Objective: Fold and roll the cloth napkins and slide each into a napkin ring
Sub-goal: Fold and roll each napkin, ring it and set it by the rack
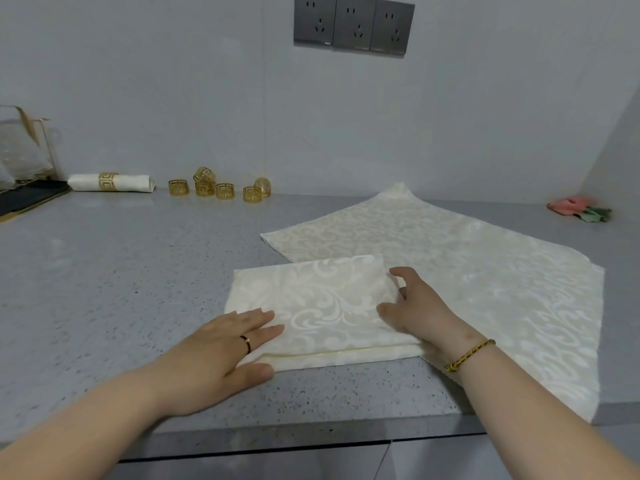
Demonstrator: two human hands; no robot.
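On the counter [104, 271], near its front edge, the folded napkin [322, 306] lies between both hands. The left hand [221, 351] presses flat, fingers straight, on its left corner. The right hand [415, 306] pinches its right edge. The rings [214, 187] stand well apart at the back.

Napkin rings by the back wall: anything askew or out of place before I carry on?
Yes, slightly. One loose ring perches tilted atop a second ring, and the rightmost ring stands on edge. Also, the spread napkin appears to overhang the counter edge at right.
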